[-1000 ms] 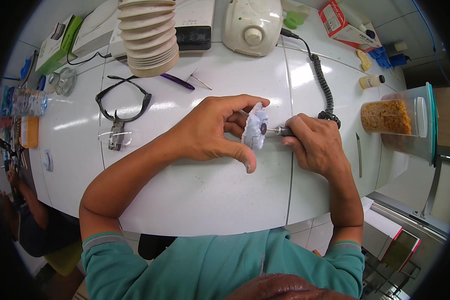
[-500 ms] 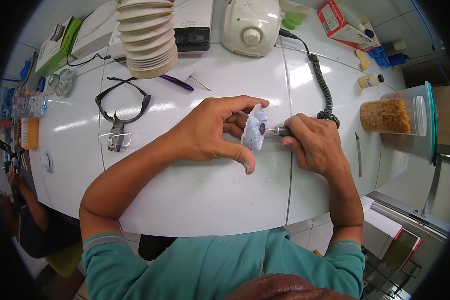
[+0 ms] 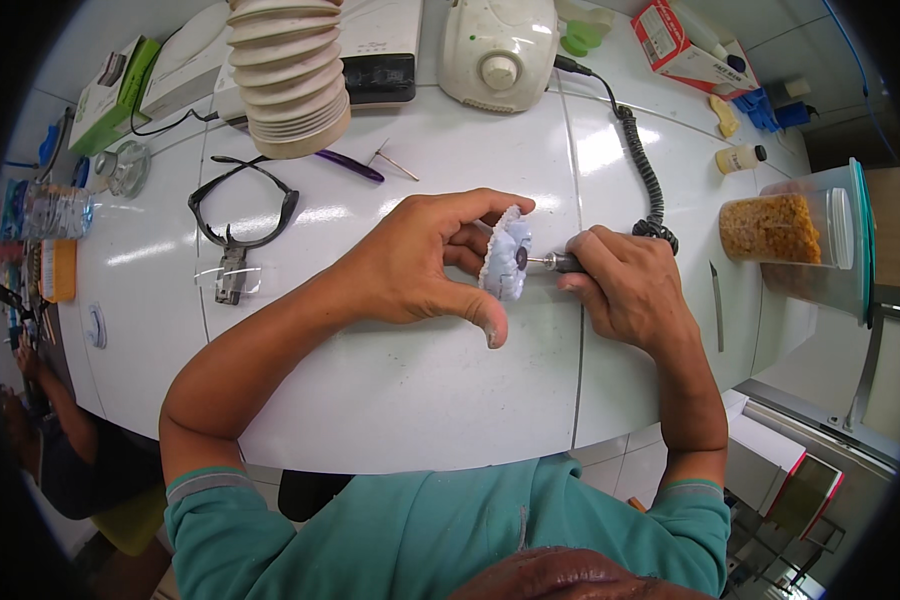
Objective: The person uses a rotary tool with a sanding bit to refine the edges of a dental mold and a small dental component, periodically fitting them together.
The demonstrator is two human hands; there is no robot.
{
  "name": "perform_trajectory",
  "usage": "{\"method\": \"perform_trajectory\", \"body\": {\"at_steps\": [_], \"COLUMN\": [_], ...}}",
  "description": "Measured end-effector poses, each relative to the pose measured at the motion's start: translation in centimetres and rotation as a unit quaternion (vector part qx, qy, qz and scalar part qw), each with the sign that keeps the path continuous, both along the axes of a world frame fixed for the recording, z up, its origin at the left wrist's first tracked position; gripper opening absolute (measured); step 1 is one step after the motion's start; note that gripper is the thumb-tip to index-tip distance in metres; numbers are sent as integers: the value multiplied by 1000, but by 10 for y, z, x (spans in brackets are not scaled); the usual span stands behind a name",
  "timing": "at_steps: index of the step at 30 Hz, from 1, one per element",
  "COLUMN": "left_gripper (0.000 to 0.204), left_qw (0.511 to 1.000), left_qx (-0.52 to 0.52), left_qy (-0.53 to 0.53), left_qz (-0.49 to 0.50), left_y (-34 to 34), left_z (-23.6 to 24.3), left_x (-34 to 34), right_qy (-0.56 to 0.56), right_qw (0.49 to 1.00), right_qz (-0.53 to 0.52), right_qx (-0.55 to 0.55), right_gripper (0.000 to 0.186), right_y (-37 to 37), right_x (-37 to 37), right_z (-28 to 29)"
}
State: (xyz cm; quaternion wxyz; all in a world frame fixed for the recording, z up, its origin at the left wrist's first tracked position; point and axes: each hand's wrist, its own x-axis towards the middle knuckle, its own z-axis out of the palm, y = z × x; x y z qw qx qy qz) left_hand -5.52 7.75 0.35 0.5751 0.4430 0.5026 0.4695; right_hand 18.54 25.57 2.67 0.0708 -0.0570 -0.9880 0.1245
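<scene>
Over the middle of the white table, my left hand (image 3: 425, 255) holds a pale bluish-white dental cast (image 3: 503, 262) with a rough, jagged rim. Its index finger curls over the top and the thumb stands out below. My right hand (image 3: 630, 285) grips a rotary handpiece (image 3: 567, 262) with a metal shank. A small dark disc (image 3: 522, 258) at the shank's tip meets the right side of the cast. A coiled black cord (image 3: 645, 170) runs from behind my right hand to the cream control unit (image 3: 500, 55) with a round knob.
A ribbed suction hose (image 3: 290, 80) hangs at the back. Black-framed magnifier glasses (image 3: 235, 235) lie left of my arm. On the right are a knife (image 3: 716, 300), a small bottle (image 3: 740, 158) and a tub of orange-brown granules (image 3: 775, 230). Another person (image 3: 80, 440) sits at far left.
Hardly anything differs. The cast is turned very slightly against the disc, and the whole view has shifted a little; both hands keep their grips.
</scene>
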Motion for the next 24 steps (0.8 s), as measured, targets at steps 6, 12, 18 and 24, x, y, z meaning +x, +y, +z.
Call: {"method": "perform_trajectory", "body": {"at_steps": [6,12,18,24], "left_gripper": [129,130,133,134], "left_qw": [1000,1000,1000,1000], "left_qx": [-6,-6,-13,-12], "left_qy": [-8,-8,-11,-25], "left_qz": [0,1,3,6], "left_y": [0,0,0,0], "left_z": [-1,-2,-3,-3], "left_x": [0,0,-1,0], "right_qy": [-4,-1,-5,-5], "right_qw": [1000,1000,1000,1000], "right_qz": [2,2,3,3], "right_qx": [-5,-3,2,2], "right_gripper": [33,33,33,34], "right_y": [0,0,0,0], "right_x": [0,0,1,2], "right_z": [1,2,2,3]}}
